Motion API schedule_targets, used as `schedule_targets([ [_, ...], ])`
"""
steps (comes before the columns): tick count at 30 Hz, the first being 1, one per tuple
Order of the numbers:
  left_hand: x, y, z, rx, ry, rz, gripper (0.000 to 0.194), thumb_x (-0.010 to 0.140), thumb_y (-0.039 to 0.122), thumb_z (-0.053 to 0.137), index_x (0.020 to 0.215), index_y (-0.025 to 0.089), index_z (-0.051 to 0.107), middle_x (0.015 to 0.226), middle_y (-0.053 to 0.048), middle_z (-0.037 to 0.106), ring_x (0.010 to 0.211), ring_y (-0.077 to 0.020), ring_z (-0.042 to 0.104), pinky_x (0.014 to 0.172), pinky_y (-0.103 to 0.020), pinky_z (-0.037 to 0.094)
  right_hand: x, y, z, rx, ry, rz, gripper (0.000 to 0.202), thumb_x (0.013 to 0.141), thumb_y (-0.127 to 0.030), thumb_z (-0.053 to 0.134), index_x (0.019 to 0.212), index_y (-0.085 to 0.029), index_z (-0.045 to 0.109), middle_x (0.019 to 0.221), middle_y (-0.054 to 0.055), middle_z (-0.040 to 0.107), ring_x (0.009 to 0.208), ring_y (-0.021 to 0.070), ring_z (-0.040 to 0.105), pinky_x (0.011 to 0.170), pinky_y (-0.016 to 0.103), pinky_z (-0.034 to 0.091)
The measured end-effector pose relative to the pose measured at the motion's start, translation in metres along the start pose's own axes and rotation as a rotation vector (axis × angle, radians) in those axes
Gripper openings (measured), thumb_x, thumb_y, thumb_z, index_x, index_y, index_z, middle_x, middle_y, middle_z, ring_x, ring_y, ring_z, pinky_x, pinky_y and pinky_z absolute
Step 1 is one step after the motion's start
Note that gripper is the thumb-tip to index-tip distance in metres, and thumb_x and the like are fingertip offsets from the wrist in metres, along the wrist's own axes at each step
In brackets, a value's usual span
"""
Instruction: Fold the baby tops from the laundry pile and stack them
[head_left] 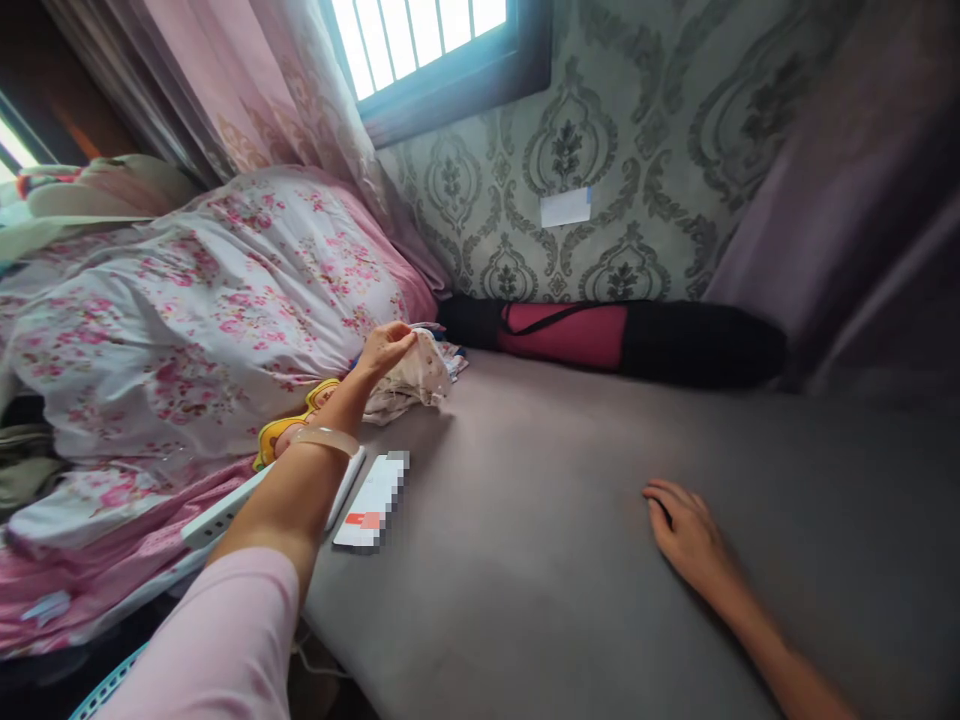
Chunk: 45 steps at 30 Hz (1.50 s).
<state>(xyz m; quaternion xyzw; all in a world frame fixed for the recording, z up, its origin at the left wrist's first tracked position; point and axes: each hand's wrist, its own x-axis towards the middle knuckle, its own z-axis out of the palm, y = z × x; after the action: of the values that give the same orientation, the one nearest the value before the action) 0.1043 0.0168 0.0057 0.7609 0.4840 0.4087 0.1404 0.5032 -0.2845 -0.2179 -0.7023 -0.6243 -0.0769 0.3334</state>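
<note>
At the far left side of the grey bed, my left hand (388,347) pinches the edge of a cream cloth (421,372) with small dark spots. The cloth hangs down from my fingers over a small heap of folded fabric (391,405); whether it is a garment I cannot tell. My right hand (686,530) rests palm down on the grey bed sheet (540,540), with its thumb apart from the fingers and nothing held. Near my left forearm lie a yellow cartoon-shaped item (281,432) and a white card with a red mark (371,503).
A long black and red bag (570,335) lies along the patterned wall. To the left is a mound covered in floral fabric (225,290). A white power strip (225,508) sits beside my left forearm, and part of a blue basket (112,680) shows at bottom left.
</note>
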Motion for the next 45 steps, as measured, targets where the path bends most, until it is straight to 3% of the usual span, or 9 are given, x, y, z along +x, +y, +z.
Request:
schedule_targets([
  [5, -0.01, 0.053, 0.029, -0.266, -0.131, 0.046, 0.029, 0.08, 0.046, 0.058, 0.082, 0.017, 0.054, 0.061, 0.004, 0.053, 0.052, -0.0078, 0.043, 0.05, -0.019, 0.032, -0.001, -0.004, -0.003, 0.051, 0.011, 0.023, 0.033, 0.087, -0.028, 0.04, 0.1, -0.019, 0.069, 0.108, 0.011, 0.068, 0.1, 0.0256, 0.062, 0.092, 0.044, 0.049],
  [11, -0.037, 0.108, 0.073, -0.508, -0.378, 0.077, 0.033, 0.081, 0.051, 0.059, 0.089, 0.02, 0.051, 0.062, 0.005, 0.052, 0.048, -0.0075, 0.044, 0.045, -0.017, 0.031, 0.0, -0.011, -0.01, 0.122, 0.02, 0.104, 0.033, 0.086, -0.027, 0.04, 0.104, -0.022, 0.067, 0.103, 0.01, 0.07, 0.098, 0.0253, 0.063, 0.091, 0.044, 0.049],
  [19, -0.081, 0.16, 0.124, -0.764, -0.628, 0.115, 0.03, 0.083, 0.046, 0.062, 0.086, 0.017, 0.054, 0.065, 0.004, 0.05, 0.051, -0.0055, 0.045, 0.046, -0.016, 0.032, 0.006, -0.021, -0.026, 0.328, 0.001, 0.278, 0.035, 0.089, -0.041, 0.044, 0.106, -0.02, 0.067, 0.102, 0.01, 0.071, 0.087, 0.024, 0.067, 0.079, 0.04, 0.053],
  [23, -0.106, 0.179, 0.134, -0.813, -0.843, 0.053, 0.034, 0.078, 0.047, 0.067, 0.087, 0.016, 0.06, 0.069, 0.002, 0.057, 0.056, -0.0071, 0.051, 0.051, -0.017, 0.038, 0.014, -0.034, -0.042, 0.496, 0.05, 0.311, 0.04, 0.089, -0.045, 0.047, 0.116, -0.02, 0.063, 0.118, 0.011, 0.067, 0.102, 0.0243, 0.064, 0.086, 0.04, 0.052],
  [29, -0.135, 0.209, 0.127, -0.769, -1.235, 0.12, 0.031, 0.073, 0.043, 0.072, 0.084, 0.015, 0.068, 0.072, 0.0, 0.064, 0.062, -0.0103, 0.056, 0.054, -0.019, 0.042, 0.019, -0.057, -0.069, 0.678, -0.035, 0.136, 0.055, 0.087, -0.04, 0.057, 0.139, -0.03, 0.044, 0.144, 0.004, 0.047, 0.13, 0.0219, 0.045, 0.107, 0.04, 0.038],
  [31, -0.138, 0.214, 0.125, -0.785, -1.301, 0.14, 0.027, 0.074, 0.04, 0.072, 0.084, 0.015, 0.069, 0.072, 0.0, 0.064, 0.061, -0.0102, 0.056, 0.054, -0.02, 0.042, 0.02, -0.064, -0.079, 0.742, -0.143, 0.078, 0.046, 0.086, -0.041, 0.059, 0.13, -0.028, 0.055, 0.134, 0.004, 0.056, 0.125, 0.0224, 0.05, 0.105, 0.039, 0.039],
  [34, -0.138, 0.212, 0.129, -0.83, -1.262, 0.122, 0.025, 0.075, 0.038, 0.071, 0.084, 0.014, 0.068, 0.072, 0.001, 0.064, 0.062, -0.0092, 0.056, 0.056, -0.019, 0.042, 0.023, -0.067, -0.09, 0.844, -0.26, 0.134, 0.032, 0.085, -0.045, 0.058, 0.102, -0.021, 0.07, 0.098, 0.003, 0.071, 0.095, 0.0212, 0.064, 0.086, 0.034, 0.05],
  [39, -0.139, 0.19, 0.144, -0.826, -1.258, 0.049, 0.039, 0.07, 0.035, 0.078, 0.102, 0.016, 0.064, 0.092, -0.003, 0.066, 0.077, -0.0127, 0.06, 0.067, -0.023, 0.048, 0.029, -0.057, -0.108, 0.935, -0.101, 0.481, 0.029, 0.075, -0.042, 0.062, 0.089, -0.018, 0.071, 0.073, 0.001, 0.069, 0.062, 0.0145, 0.06, 0.057, 0.024, 0.045],
  [45, -0.152, 0.164, 0.161, -0.75, -1.26, 0.041, 0.049, 0.067, 0.03, 0.08, 0.111, 0.017, 0.061, 0.101, -0.004, 0.064, 0.084, -0.014, 0.058, 0.072, -0.024, 0.047, 0.035, -0.049, -0.136, 0.842, -0.072, 0.747, 0.022, 0.066, -0.036, 0.065, 0.077, -0.018, 0.07, 0.06, 0.001, 0.065, 0.05, 0.0138, 0.055, 0.046, 0.023, 0.039],
])
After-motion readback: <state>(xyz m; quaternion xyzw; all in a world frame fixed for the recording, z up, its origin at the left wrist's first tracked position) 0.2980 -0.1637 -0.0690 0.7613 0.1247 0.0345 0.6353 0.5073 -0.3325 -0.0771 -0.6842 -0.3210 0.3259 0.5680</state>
